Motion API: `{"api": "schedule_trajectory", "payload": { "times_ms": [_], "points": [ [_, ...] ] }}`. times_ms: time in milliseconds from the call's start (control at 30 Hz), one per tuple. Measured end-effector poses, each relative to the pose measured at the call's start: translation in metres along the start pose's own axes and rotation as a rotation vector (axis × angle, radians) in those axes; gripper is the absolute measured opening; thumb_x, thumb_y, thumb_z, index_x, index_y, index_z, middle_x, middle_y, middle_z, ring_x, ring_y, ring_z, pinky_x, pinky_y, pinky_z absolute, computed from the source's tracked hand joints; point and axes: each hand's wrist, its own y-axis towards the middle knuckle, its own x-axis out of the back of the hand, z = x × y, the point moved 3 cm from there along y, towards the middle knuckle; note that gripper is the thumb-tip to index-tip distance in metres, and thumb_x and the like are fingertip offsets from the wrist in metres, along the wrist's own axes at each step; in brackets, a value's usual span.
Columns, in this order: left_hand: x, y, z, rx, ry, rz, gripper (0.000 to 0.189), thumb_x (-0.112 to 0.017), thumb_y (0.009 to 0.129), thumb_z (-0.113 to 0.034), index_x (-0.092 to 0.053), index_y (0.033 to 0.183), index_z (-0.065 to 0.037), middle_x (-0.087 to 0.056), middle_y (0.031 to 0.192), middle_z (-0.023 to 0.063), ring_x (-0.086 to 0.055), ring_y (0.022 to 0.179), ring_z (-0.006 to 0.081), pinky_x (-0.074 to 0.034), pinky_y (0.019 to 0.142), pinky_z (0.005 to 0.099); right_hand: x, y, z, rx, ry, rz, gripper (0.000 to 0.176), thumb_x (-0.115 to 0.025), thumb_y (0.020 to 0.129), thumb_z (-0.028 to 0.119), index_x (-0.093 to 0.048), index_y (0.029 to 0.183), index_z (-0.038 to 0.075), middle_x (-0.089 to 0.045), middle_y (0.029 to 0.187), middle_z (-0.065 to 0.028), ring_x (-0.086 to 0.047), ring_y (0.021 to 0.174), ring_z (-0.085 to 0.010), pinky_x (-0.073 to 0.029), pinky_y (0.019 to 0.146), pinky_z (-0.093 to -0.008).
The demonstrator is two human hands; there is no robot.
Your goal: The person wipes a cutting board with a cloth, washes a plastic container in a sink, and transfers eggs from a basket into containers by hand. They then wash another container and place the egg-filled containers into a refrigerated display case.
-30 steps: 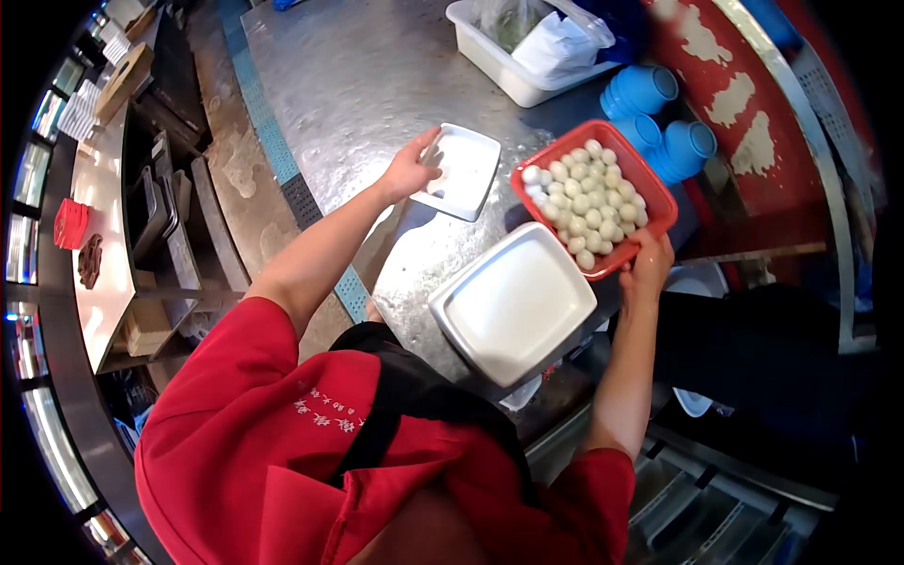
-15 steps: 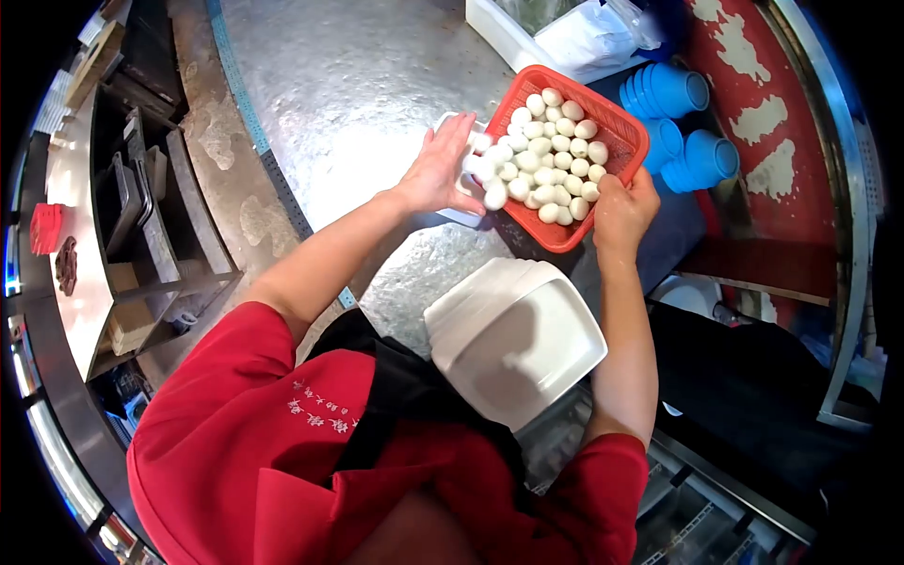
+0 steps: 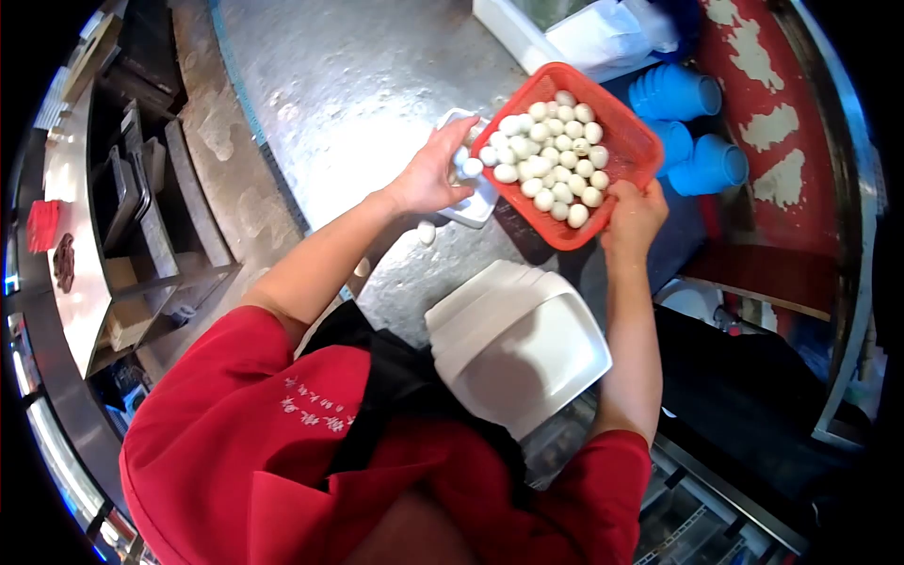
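My right hand (image 3: 633, 218) grips the lower right corner of a red plastic basket (image 3: 626, 141), which holds many small white eggs (image 3: 556, 155). The basket is tilted to the left, its left edge over a white tray (image 3: 480, 202) on the metal table. My left hand (image 3: 435, 169) is cupped with thumb and fingers apart at the tray's left side. A few eggs (image 3: 472, 168) lie between that hand and the basket. One stray egg (image 3: 427, 233) is on the table below my left wrist, and another (image 3: 362, 267) shows beside my left forearm.
A stack of white trays (image 3: 527, 348) stands close to my body. Blue cups (image 3: 692, 94) are stacked right of the basket. A white bin with a bag (image 3: 603, 38) is at the back. The metal table (image 3: 311, 75) extends left to a floor and shelves (image 3: 151, 207).
The basket has shifted slightly right. Eggs have left its left edge, with fewer beside my left hand now. Two eggs now appear below my left hand and forearm.
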Motion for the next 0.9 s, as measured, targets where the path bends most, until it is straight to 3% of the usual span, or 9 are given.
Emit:
{"api": "schedule_trajectory", "payload": {
  "times_ms": [100, 200, 333, 533, 567, 600, 633, 700, 900],
  "points": [
    [0.057, -0.063, 0.002, 0.272, -0.477, -0.263, 0.071, -0.067, 0.070, -0.011, -0.035, 0.133, -0.007, -0.044, 0.126, 0.0183, -0.033, 0.124, 0.0351, -0.021, 0.106, 0.0420, 0.014, -0.003, -0.008, -0.102, 0.050, -0.007, 0.022, -0.053, 0.064, -0.006, -0.056, 0.085, 0.000, -0.059, 0.078, -0.0060, -0.055, 0.063, -0.0126, -0.045, 0.055, -0.0243],
    [0.075, -0.158, 0.061, 0.279, 0.589, -0.144, 0.071, -0.067, 0.071, -0.032, -0.038, 0.130, -0.005, -0.040, 0.132, 0.0188, -0.026, 0.128, 0.0419, -0.017, 0.104, 0.0528, 0.037, -0.007, -0.023, -0.172, 0.080, -0.020, 0.028, -0.052, 0.067, -0.005, -0.055, 0.095, -0.003, -0.059, 0.088, -0.0118, -0.060, 0.078, -0.0223, -0.050, 0.069, -0.0317],
    [0.021, -0.132, 0.011, 0.165, 0.392, -0.131, 0.061, -0.066, 0.073, -0.024, -0.043, 0.126, -0.005, -0.038, 0.133, 0.0210, -0.030, 0.126, 0.0377, -0.024, 0.101, 0.0526, 0.090, -0.027, -0.066, -0.317, 0.152, -0.100, 0.040, -0.053, 0.065, -0.004, -0.053, 0.106, -0.003, -0.057, 0.099, -0.0132, -0.058, 0.089, -0.0264, -0.050, 0.076, -0.0344],
    [0.006, -0.142, 0.037, 0.009, 0.384, -0.301, 0.031, -0.051, 0.069, -0.003, -0.057, 0.099, -0.003, -0.050, 0.106, 0.0174, -0.048, 0.094, 0.0319, -0.042, 0.083, 0.0381, 0.162, -0.081, -0.105, -0.457, 0.036, -0.191, 0.019, -0.054, 0.072, -0.001, -0.054, 0.091, 0.001, -0.057, 0.090, -0.0107, -0.054, 0.080, -0.0190, -0.046, 0.069, -0.0298],
    [0.006, -0.148, 0.028, 0.068, 0.368, -0.345, 0.029, -0.050, 0.069, -0.003, -0.057, 0.097, -0.003, -0.050, 0.100, 0.0159, -0.048, 0.090, 0.0308, -0.042, 0.080, 0.0375, 0.171, -0.091, -0.110, -0.477, 0.012, -0.197, 0.018, -0.054, 0.072, -0.001, -0.053, 0.090, 0.001, -0.056, 0.089, -0.0106, -0.053, 0.079, -0.0187, -0.046, 0.068, -0.0296],
    [0.014, -0.151, 0.017, 0.460, 0.077, -0.134, 0.026, -0.049, 0.080, -0.007, -0.056, 0.104, -0.006, -0.049, 0.106, 0.0162, -0.046, 0.103, 0.0303, -0.040, 0.089, 0.0361, 0.184, -0.099, -0.111, -0.496, -0.015, -0.213, 0.016, -0.055, 0.072, 0.000, -0.053, 0.088, 0.001, -0.056, 0.088, -0.0106, -0.053, 0.079, -0.0184, -0.045, 0.068, -0.0295],
    [0.004, -0.162, 0.020, 0.188, 0.327, -0.192, 0.021, -0.051, 0.081, -0.006, -0.057, 0.101, -0.006, -0.050, 0.100, 0.0144, -0.047, 0.101, 0.0309, -0.041, 0.086, 0.0363, 0.200, -0.108, -0.113, -0.509, -0.046, -0.233, 0.014, -0.055, 0.073, 0.000, -0.053, 0.087, 0.001, -0.056, 0.087, -0.0105, -0.052, 0.078, -0.0181, -0.045, 0.067, -0.0294],
    [-0.001, -0.173, 0.019, 0.056, 0.208, -0.280, 0.021, -0.055, 0.079, -0.004, -0.058, 0.099, -0.007, -0.052, 0.095, 0.0123, -0.051, 0.093, 0.0298, -0.044, 0.078, 0.0360, 0.225, -0.128, -0.114, -0.536, -0.113, -0.272, 0.011, -0.055, 0.074, 0.001, -0.053, 0.084, 0.001, -0.055, 0.084, -0.0104, -0.051, 0.076, -0.0175, -0.044, 0.066, -0.0291],
    [0.036, -0.235, 0.009, 0.273, -0.190, -0.424, 0.015, -0.057, 0.081, -0.005, -0.060, 0.096, -0.006, -0.056, 0.082, 0.0110, -0.057, 0.074, 0.0274, -0.047, 0.066, 0.0336, 0.274, -0.207, -0.109, -0.603, -0.408, -0.392, 0.004, -0.056, 0.076, 0.002, -0.051, 0.077, 0.002, -0.054, 0.078, -0.0101, -0.048, 0.070, -0.0157, -0.042, 0.062, -0.0283]
  ]
}}
